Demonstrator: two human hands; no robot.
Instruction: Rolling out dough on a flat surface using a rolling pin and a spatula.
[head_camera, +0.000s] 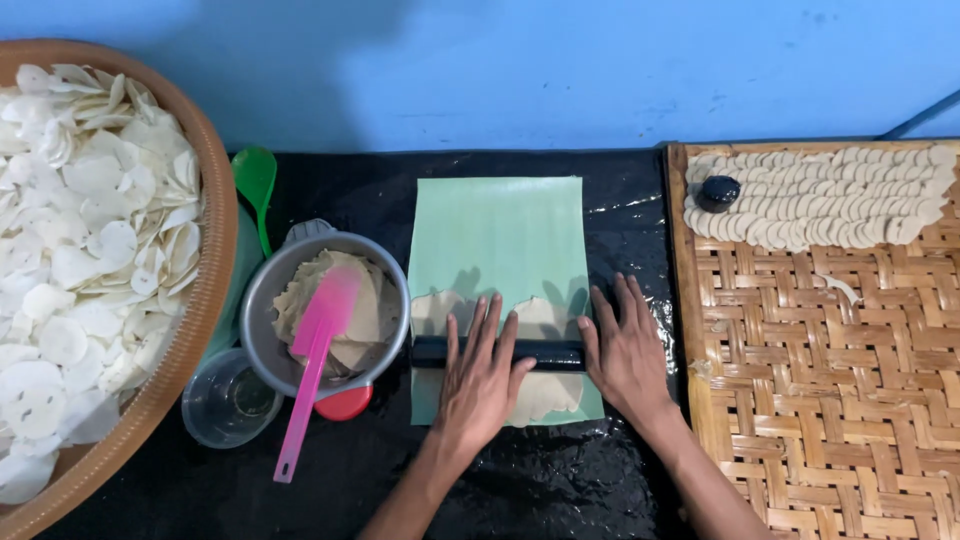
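Observation:
A black rolling pin (545, 352) lies across a light green sheet (497, 230) on the black-covered table. Pale dough (545, 392) is spread thin on the sheet under and around the pin. My left hand (482, 375) lies flat on the pin's left half, fingers spread. My right hand (626, 348) presses flat on the pin's right end, fingers pointing away from me.
A metal bowl (262, 300) of dough with a pink spatula (312, 360) stands left of the sheet, beside a clear cup (225, 400) and a green spoon (256, 185). A big basket (205, 270) of white crackers fills the left. A woven tray (830, 400) at right carries rows of dough discs (830, 195) and a small black knob (718, 191).

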